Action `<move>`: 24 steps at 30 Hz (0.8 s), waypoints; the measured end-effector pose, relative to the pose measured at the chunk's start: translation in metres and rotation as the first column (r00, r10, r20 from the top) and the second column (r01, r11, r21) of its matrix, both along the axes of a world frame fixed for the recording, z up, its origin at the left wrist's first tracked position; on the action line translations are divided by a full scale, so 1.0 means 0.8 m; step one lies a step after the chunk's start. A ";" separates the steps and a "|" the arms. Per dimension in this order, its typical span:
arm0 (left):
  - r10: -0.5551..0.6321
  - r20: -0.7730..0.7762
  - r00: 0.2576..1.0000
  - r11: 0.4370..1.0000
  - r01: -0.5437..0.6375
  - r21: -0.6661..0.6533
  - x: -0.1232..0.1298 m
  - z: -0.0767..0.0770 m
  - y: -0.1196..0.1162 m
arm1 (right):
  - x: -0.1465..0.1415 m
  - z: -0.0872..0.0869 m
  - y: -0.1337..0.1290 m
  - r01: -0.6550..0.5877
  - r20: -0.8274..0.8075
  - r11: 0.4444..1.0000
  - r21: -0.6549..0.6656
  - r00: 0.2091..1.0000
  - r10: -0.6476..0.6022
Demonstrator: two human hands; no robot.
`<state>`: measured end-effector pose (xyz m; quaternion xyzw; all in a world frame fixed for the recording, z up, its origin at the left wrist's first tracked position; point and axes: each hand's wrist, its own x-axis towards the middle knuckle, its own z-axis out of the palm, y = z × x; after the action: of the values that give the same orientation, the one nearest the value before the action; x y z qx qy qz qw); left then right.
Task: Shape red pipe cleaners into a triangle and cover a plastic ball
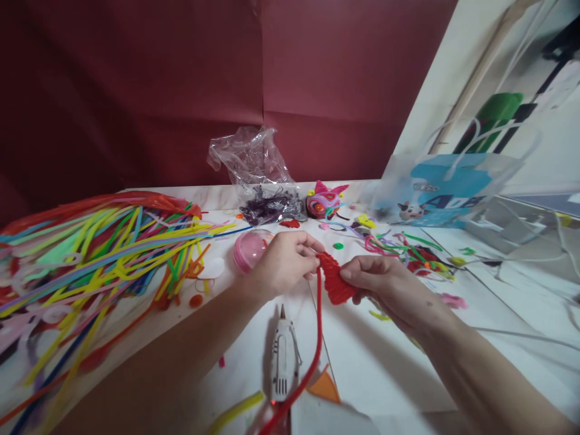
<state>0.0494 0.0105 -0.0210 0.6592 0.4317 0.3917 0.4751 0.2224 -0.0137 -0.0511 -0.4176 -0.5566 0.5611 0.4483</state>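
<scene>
Between my hands, above the table, is a red piece [334, 281] built from rows of bent pipe cleaner. My right hand [378, 278] pinches its right edge, thumb on top. My left hand [292, 260] has its fingers closed at the upper left edge, where a long red pipe cleaner [319, 320] hangs down toward me. A white hot glue gun [285, 356] lies below my hands, nozzle pointing away. Just beyond my left wrist sits a clear and pink plastic ball [247, 252].
A large heap of colourful pipe cleaners [113, 248] spreads at left. Behind stand a clear plastic bag [254, 163] with dark strands and a pink decorated head [324, 202]. Scraps of pipe cleaner [417, 257] and a printed carrier bag [453, 187] are at right. Cords cross the right side.
</scene>
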 end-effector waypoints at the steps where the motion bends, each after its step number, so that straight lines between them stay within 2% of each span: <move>1: -0.007 -0.001 1.000 1.000 0.007 0.021 0.000 0.000 -0.001 | 0.000 -0.002 0.000 -0.008 -0.007 1.000 -0.003 1.000 0.008; 5: -0.012 -0.011 1.000 0.999 0.012 0.048 0.000 -0.003 -0.002 | 0.000 -0.007 0.001 -0.039 -0.045 0.999 0.015 0.998 0.039; 11: -0.033 -0.008 0.999 0.999 0.033 0.023 0.001 -0.004 -0.002 | 0.000 -0.006 0.000 -0.056 -0.070 0.998 -0.036 0.996 0.053; 17: -0.065 0.028 0.997 0.998 0.065 0.004 0.001 -0.003 -0.004 | 0.002 -0.008 0.001 -0.067 -0.085 0.998 -0.008 0.994 0.066; 21: -0.047 0.039 0.998 0.999 0.047 0.020 0.003 -0.003 -0.004 | -0.001 -0.009 0.001 -0.038 -0.083 0.999 0.010 0.996 0.039; 24: -0.021 0.026 0.999 0.999 0.020 0.047 0.003 -0.001 -0.004 | -0.004 -0.007 -0.001 -0.068 -0.126 0.998 0.000 0.990 0.068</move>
<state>0.0522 0.0071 -0.0221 0.6692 0.4094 0.4055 0.4692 0.2195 -0.0149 -0.0566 -0.3632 -0.5398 0.6025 0.4623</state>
